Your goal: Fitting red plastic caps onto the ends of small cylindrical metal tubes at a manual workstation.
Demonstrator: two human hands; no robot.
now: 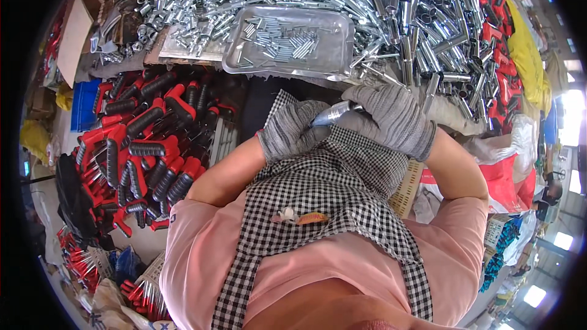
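Left hand [295, 129] and right hand [394, 119] are clamping a metal tube [333, 113] off the counter's edge [451, 112], slickness possibly inviting drops.

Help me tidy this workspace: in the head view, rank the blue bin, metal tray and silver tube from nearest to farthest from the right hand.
1. Silver tube: in the right hand's grasp, at its left.
2. Metal tray: ahead and to the left.
3. Blue bin: far left, past the red-and-black handles.

Blue bin [84, 107] at left, cardboard flap [74, 40] — yellow sack [527, 61], red-and-white bag [512, 184] at right
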